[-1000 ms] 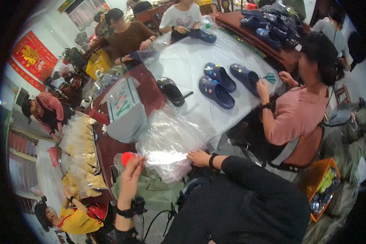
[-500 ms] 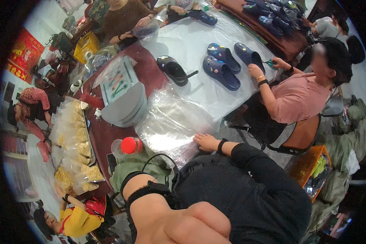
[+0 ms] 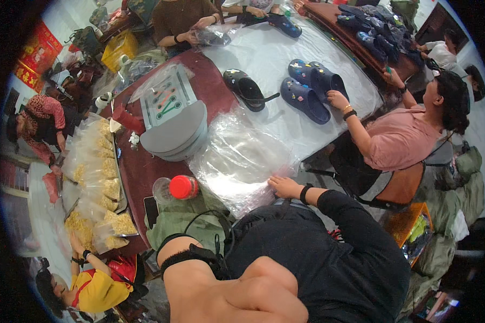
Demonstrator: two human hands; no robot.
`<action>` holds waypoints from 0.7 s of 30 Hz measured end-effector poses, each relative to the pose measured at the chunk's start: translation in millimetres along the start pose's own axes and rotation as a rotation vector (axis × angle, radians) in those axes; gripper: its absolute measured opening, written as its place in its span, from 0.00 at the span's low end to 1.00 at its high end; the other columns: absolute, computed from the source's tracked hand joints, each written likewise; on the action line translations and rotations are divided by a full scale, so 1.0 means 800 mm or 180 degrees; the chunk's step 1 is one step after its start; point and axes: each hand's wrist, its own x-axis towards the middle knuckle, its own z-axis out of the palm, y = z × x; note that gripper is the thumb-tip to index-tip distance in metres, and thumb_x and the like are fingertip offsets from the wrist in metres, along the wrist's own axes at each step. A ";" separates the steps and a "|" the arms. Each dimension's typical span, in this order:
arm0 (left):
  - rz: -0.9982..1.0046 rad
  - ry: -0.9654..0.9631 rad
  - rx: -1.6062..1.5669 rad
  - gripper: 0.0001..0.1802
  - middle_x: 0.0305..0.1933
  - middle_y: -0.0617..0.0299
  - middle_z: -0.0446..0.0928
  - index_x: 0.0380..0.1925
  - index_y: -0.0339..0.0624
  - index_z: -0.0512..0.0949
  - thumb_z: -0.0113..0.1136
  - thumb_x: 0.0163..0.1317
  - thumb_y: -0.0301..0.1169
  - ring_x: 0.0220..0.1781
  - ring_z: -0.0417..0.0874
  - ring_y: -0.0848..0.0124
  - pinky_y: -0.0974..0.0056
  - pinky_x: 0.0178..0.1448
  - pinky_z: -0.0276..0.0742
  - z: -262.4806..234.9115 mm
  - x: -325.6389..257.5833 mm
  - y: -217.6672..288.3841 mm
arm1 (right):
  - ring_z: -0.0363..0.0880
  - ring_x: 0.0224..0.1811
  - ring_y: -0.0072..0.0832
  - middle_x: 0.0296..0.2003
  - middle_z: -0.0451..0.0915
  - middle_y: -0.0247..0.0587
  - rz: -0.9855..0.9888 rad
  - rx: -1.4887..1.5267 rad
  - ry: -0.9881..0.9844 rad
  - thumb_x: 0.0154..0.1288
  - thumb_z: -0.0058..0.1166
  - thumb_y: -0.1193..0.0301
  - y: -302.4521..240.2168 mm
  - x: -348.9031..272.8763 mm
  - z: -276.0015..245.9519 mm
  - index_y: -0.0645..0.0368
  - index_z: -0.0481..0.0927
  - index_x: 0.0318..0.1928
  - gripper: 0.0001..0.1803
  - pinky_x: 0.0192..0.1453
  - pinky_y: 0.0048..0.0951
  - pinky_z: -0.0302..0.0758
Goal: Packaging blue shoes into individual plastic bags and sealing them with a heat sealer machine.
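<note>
Head view: the right hand (image 3: 285, 187) rests at the near right side of the clear plastic bags (image 3: 237, 156); whether its fingers pinch them, I cannot tell. The bags lie over the worktop's (image 3: 213, 70) near edge, beside a grey rounded case (image 3: 175, 132). Close to the camera, the left hand (image 3: 256, 293) is bent, its fingertips hidden.

no legible words, just blurred gold markings (image 3: 29, 76) on red wall banners (image 3: 45, 42)
</note>
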 end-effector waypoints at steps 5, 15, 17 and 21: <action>-0.0039 0.0218 -0.0269 0.09 0.31 0.70 0.73 0.32 0.64 0.80 0.55 0.58 0.30 0.31 0.65 0.72 0.68 0.34 0.57 -0.006 -0.018 0.001 | 0.59 0.64 0.39 0.62 0.60 0.44 0.0082 -0.0115 -0.0074 0.55 0.54 0.66 -0.018 0.001 -0.012 0.57 0.60 0.60 0.32 0.57 0.41 0.67; -0.0559 0.0890 -0.0720 0.09 0.37 0.60 0.74 0.39 0.59 0.77 0.49 0.61 0.31 0.36 0.70 0.63 0.62 0.38 0.65 0.007 -0.004 0.007 | 0.62 0.63 0.37 0.62 0.61 0.42 0.0174 -0.0392 -0.0113 0.55 0.51 0.68 -0.008 -0.006 -0.022 0.56 0.60 0.62 0.32 0.54 0.37 0.71; -0.0642 0.0587 -0.1020 0.07 0.37 0.55 0.74 0.38 0.54 0.74 0.47 0.62 0.32 0.37 0.72 0.59 0.59 0.39 0.67 0.001 -0.002 0.002 | 0.63 0.61 0.37 0.62 0.61 0.43 0.0156 -0.0268 -0.0128 0.55 0.51 0.68 -0.005 -0.004 -0.023 0.56 0.61 0.61 0.32 0.53 0.36 0.71; -0.0682 -0.0051 -0.1467 0.07 0.36 0.46 0.73 0.37 0.45 0.68 0.43 0.64 0.33 0.37 0.75 0.49 0.54 0.41 0.72 -0.022 0.005 -0.020 | 0.76 0.47 0.40 0.65 0.55 0.50 -0.0172 -0.0524 -0.0021 0.55 0.49 0.68 -0.026 0.012 -0.041 0.55 0.60 0.62 0.32 0.43 0.37 0.76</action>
